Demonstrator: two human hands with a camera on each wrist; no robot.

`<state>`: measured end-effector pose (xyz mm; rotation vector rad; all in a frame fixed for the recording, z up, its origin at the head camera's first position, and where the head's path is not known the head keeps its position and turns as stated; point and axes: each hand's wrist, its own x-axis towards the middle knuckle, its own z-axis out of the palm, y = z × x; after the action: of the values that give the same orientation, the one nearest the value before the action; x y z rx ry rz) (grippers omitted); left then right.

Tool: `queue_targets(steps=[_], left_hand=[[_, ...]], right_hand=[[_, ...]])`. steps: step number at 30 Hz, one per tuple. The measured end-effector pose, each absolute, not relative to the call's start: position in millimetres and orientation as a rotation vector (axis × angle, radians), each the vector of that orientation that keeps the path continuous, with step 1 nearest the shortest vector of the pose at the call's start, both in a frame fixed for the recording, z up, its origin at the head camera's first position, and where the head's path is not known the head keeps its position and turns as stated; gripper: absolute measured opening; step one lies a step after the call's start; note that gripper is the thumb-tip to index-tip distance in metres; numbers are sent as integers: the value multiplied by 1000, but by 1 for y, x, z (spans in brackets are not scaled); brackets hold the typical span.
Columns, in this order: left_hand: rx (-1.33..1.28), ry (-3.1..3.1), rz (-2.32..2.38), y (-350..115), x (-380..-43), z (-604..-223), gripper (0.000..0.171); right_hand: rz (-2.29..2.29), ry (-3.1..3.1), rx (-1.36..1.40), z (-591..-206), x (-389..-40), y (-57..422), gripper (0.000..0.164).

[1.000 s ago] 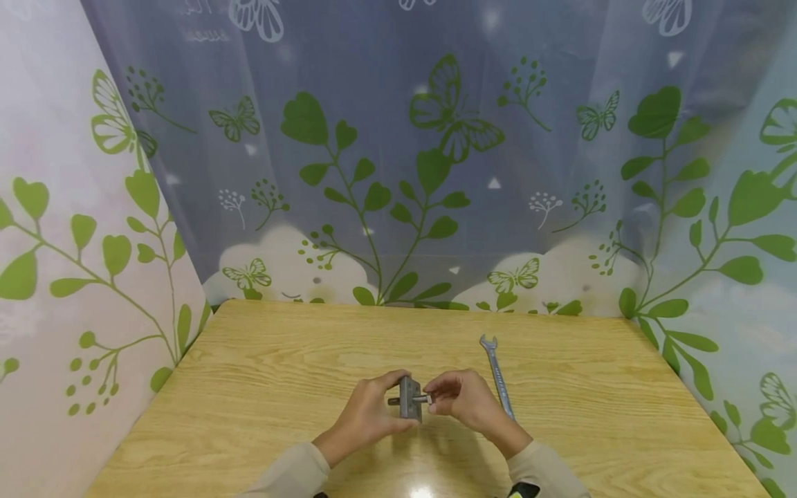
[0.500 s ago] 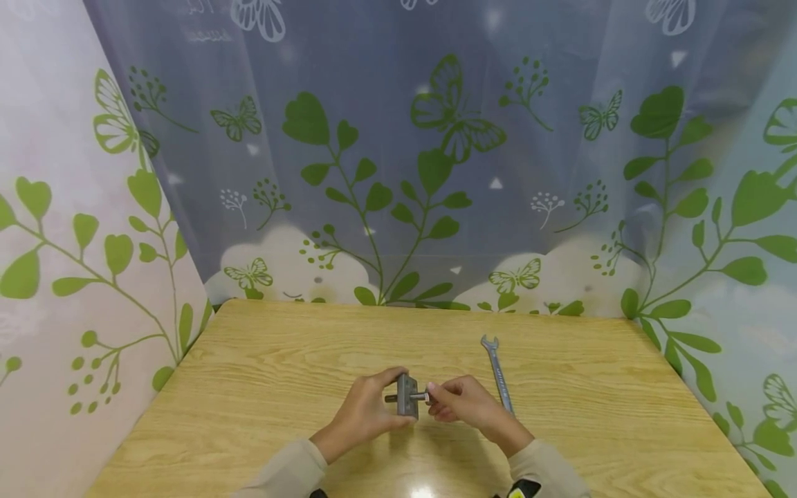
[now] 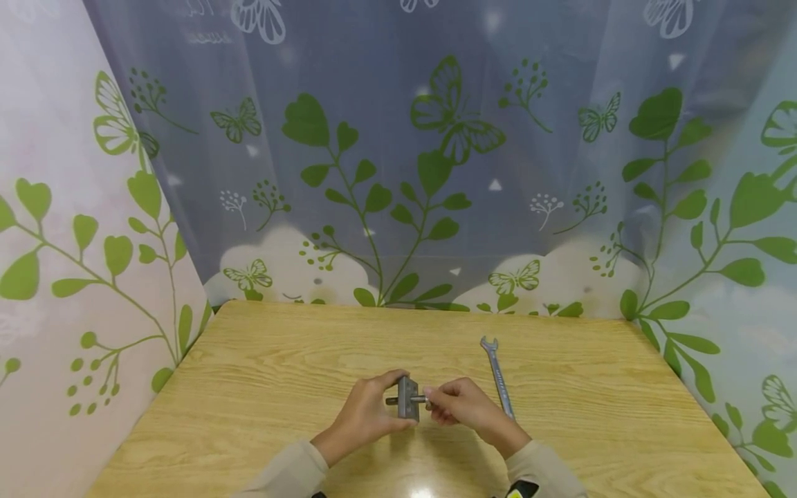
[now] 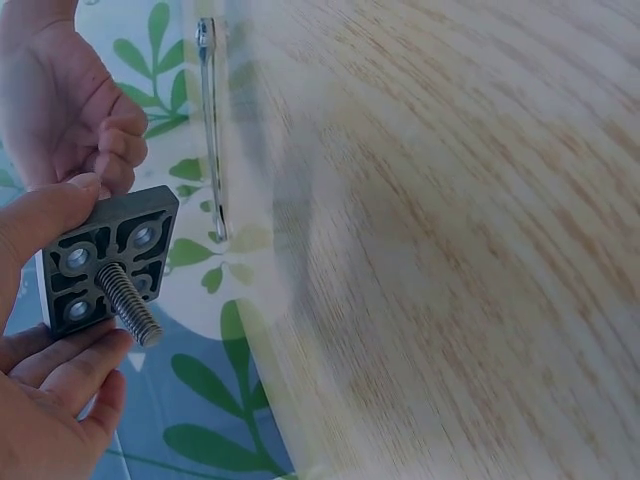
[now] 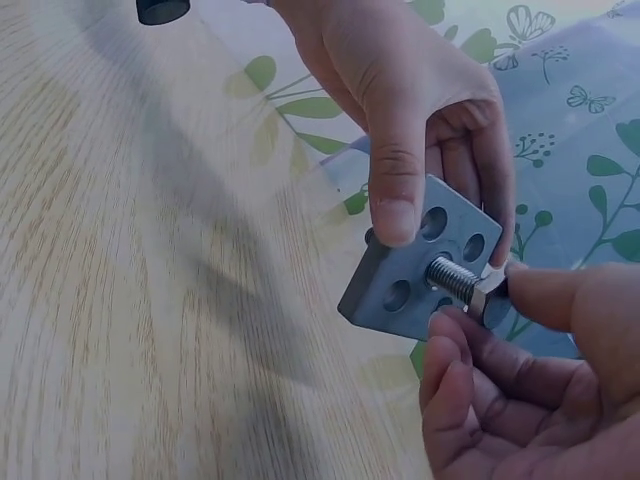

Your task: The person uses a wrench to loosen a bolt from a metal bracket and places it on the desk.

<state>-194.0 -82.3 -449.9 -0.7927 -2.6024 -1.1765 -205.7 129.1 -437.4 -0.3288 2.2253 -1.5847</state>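
Observation:
My left hand [image 3: 364,409] grips a small square grey metal plate [image 5: 400,285] by opposite edges, thumb on one side and fingers on the other. The plate stands upright above the table and has several round holes; its back [image 4: 110,245] is ribbed. A hex bolt [image 5: 455,280] passes through the middle, its threaded end [image 4: 130,305] sticking out well beyond the ribbed face. On the other side, my right hand [image 3: 467,408] pinches the bolt's hex head [image 5: 490,300] between thumb and fingers. A length of thread shows between head and plate.
A metal wrench [image 3: 498,377] lies on the wooden table [image 3: 299,346] just beyond my right hand, its open end pointing away. Patterned curtains [image 3: 386,207] with green leaves and butterflies surround the table's back and sides.
My right fingers have shifted around the bolt head, from spread beside it to thumb and fingers closed on it. The left hand and plate stay nearly in place.

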Motion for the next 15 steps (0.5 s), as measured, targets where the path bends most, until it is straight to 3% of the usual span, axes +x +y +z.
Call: queue_targets(steps=[6,15], left_hand=[[-795,-2607,-1192,-83,-193,-450,68],[-802,-2610,-1188,-82,-193,-451,69]], right_hand=[[-1611,2252,-466,-440,-207,133,26],[-1607,2328,-563,-440,-209,133,19]])
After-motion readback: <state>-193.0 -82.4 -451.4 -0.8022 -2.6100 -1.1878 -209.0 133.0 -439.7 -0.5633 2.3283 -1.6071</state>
